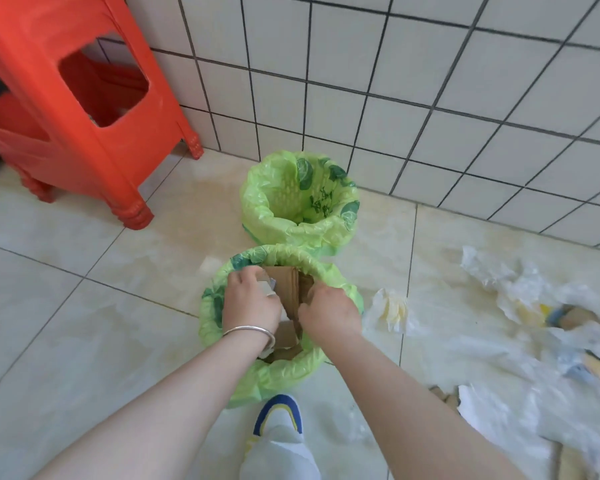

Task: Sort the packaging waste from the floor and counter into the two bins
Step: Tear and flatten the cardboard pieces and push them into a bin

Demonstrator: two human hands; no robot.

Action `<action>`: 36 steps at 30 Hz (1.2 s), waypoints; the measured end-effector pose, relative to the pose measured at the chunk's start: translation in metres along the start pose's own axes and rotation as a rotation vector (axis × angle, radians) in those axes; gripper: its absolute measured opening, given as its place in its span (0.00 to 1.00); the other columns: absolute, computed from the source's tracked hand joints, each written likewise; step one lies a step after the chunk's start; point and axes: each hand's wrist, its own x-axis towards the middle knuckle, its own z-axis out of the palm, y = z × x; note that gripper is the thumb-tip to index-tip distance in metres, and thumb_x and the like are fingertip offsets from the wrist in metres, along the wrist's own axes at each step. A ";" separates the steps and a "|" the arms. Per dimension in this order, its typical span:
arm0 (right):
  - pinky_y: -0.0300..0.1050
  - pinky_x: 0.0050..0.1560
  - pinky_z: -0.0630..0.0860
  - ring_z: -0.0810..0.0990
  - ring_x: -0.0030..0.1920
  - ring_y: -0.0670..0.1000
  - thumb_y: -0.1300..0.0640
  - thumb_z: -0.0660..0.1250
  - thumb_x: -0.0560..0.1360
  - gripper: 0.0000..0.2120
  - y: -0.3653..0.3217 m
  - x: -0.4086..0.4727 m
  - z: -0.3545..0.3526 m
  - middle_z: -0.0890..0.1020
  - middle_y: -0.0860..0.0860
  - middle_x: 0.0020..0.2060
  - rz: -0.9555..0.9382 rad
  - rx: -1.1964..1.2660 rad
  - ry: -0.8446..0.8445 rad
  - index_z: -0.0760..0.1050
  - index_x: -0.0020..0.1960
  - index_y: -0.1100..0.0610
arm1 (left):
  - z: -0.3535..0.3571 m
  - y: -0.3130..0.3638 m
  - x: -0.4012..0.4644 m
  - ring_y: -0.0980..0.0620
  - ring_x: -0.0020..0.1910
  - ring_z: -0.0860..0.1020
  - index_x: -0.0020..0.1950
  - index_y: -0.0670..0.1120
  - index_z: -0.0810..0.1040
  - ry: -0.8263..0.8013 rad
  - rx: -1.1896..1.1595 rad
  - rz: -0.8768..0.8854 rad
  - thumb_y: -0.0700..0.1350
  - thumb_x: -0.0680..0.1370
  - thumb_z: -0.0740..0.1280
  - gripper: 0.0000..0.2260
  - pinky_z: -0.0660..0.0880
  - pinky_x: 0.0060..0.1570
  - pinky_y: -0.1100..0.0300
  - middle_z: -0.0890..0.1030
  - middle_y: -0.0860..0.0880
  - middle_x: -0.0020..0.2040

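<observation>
A white tiled wall [413,81] runs across the top, meeting a pale glossy floor [84,323]. At upper left stands a red plastic stool [66,109], its legs on the floor close to the wall.

To the right, loose packaging waste [541,341] is spread over the floor — clear and white plastic film with blurred yellow and blue printed pieces and scraps of brown card mixed in. A small crumpled wrapper [390,311] lies apart from that pile, just beside the near bin.

Two round bins, each lined with a light green bag, stand touching one another in the middle. The far bin [300,197], near the wall, shows only its liner inside. The near bin [281,320] holds brown cardboard [288,289], standing upright in it, with more card pieces lower down.

Both forearms reach in from the bottom edge. The left hand [252,299], with a silver bangle [253,332] at the wrist, has its fingers curled around the cardboard's left side. The right hand [329,311] grips the cardboard's right edge — fingers curled over it, above the bin's opening.

Below the bin, one foot in a white shoe [279,420] with blue and yellow trim points toward it.
</observation>
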 end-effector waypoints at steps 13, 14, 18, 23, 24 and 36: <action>0.44 0.48 0.73 0.78 0.53 0.52 0.52 0.60 0.76 0.11 0.236 -0.068 -0.097 0.81 0.48 0.52 0.116 0.120 0.103 0.75 0.57 0.49 | 0.129 0.146 -0.094 0.53 0.46 0.76 0.57 0.50 0.77 -0.667 0.213 0.612 0.42 0.76 0.62 0.11 0.72 0.53 0.62 0.80 0.52 0.51; 0.43 0.46 0.73 0.78 0.50 0.52 0.52 0.60 0.76 0.11 0.255 -0.071 -0.099 0.81 0.47 0.50 0.154 0.143 0.105 0.75 0.57 0.50 | 0.140 0.150 -0.098 0.53 0.47 0.76 0.57 0.50 0.77 -0.711 0.239 0.626 0.42 0.76 0.62 0.11 0.71 0.51 0.63 0.80 0.52 0.51; 0.45 0.48 0.74 0.77 0.49 0.52 0.55 0.59 0.77 0.10 0.324 -0.070 -0.084 0.78 0.48 0.47 0.275 0.201 0.071 0.76 0.55 0.52 | 0.188 0.149 -0.101 0.51 0.53 0.78 0.59 0.49 0.76 -0.834 0.361 0.584 0.43 0.77 0.62 0.12 0.69 0.52 0.64 0.80 0.51 0.53; 0.38 0.35 0.68 0.74 0.44 0.49 0.56 0.57 0.77 0.12 0.383 -0.056 -0.038 0.79 0.48 0.52 0.410 0.233 -0.020 0.76 0.57 0.51 | 0.243 0.129 -0.100 0.50 0.58 0.77 0.61 0.50 0.74 -0.912 0.505 0.484 0.44 0.77 0.60 0.13 0.71 0.57 0.61 0.79 0.50 0.59; 0.36 0.32 0.65 0.74 0.44 0.49 0.56 0.57 0.77 0.13 0.391 -0.055 -0.029 0.79 0.48 0.53 0.425 0.211 -0.045 0.76 0.57 0.50 | 0.252 0.125 -0.100 0.50 0.58 0.77 0.62 0.50 0.74 -0.929 0.523 0.467 0.44 0.77 0.60 0.13 0.72 0.57 0.60 0.79 0.50 0.59; 0.44 0.53 0.72 0.74 0.59 0.52 0.58 0.59 0.77 0.16 0.426 -0.048 0.065 0.75 0.50 0.58 0.375 0.137 -0.159 0.71 0.64 0.53 | 0.328 0.065 -0.120 0.46 0.57 0.75 0.59 0.49 0.73 -0.878 0.734 0.499 0.43 0.75 0.61 0.13 0.73 0.57 0.54 0.74 0.47 0.58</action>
